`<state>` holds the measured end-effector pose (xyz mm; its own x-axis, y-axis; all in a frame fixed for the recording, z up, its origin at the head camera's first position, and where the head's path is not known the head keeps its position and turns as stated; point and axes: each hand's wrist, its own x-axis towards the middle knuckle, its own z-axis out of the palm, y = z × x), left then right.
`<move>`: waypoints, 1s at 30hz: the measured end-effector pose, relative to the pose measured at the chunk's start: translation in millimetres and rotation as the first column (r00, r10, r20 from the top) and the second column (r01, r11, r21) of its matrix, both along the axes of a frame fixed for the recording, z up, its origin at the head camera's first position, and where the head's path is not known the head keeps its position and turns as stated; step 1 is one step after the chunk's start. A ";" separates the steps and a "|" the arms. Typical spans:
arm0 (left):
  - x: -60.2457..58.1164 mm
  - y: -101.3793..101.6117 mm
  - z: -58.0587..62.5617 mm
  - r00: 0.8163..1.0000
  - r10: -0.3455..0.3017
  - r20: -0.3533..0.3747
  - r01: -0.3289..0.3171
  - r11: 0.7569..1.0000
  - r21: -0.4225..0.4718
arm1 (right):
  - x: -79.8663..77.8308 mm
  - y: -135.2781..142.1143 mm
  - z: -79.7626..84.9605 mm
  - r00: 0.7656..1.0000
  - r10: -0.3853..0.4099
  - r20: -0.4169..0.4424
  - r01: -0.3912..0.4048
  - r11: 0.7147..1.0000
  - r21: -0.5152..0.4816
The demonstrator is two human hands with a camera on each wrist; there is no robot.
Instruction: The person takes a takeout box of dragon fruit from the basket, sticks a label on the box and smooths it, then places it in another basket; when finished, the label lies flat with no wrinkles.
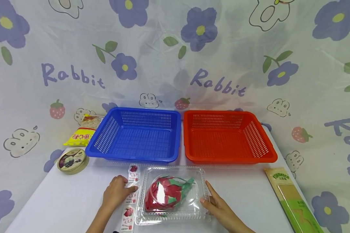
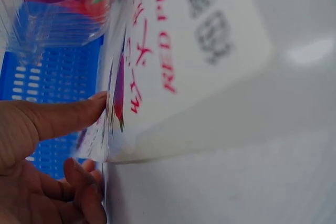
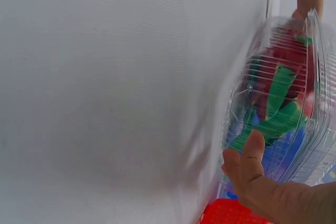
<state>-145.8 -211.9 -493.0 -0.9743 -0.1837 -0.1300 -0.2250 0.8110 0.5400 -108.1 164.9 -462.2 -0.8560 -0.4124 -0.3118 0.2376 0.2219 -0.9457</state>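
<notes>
Left wrist view shows the left hand (image 1: 116, 191) with its thumb laid against a white paper strip of labels (image 1: 128, 215) printed with pink-red fruit; the other fingers curl loosely beside its edge, and I cannot tell whether any of them pinches the strip from behind. The thumb seems set there to steady or lift one label.

At the strip's three o'clock sits a clear, ribbed plastic box (image 1: 192, 197), its lid seemingly closed over a red, green-tipped model dragon fruit (image 1: 170, 194). On the box's right end, towards four o'clock, the right hand (image 1: 220, 208) has its thumb and fingers spread and relaxed, close against the wall without wrapping round it, probably to keep the box from sliding.

Further out on the white-covered table (image 1: 239, 184), taking the box as centre, a blue plastic mesh basket (image 1: 131, 158) stands at eleven o'clock and a red plastic mesh basket (image 1: 230, 159) between one and two, perhaps set back to leave working room. A round gold tin (image 1: 71, 160) lies between nine and ten, a yellow pasta packet (image 1: 78, 137) at ten, a long green noodle packet (image 1: 294, 204) at three.
</notes>
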 end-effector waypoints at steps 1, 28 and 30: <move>0.2 -0.1 -0.2 1.000 0.004 0.003 -0.004 1.000 0.001 | -0.1 0.3 0.0 1.000 0.003 0.000 -0.003 1.000 -0.001; 10.1 4.2 20.9 0.997 -0.017 -0.082 0.034 0.978 0.207 | -0.3 -0.2 3.1 1.000 0.000 -0.010 0.000 1.000 -0.012; 11.3 4.5 23.0 0.997 -0.018 -0.080 0.034 0.978 0.207 | -0.6 -0.7 3.2 1.000 0.004 -0.005 -0.004 1.000 -0.014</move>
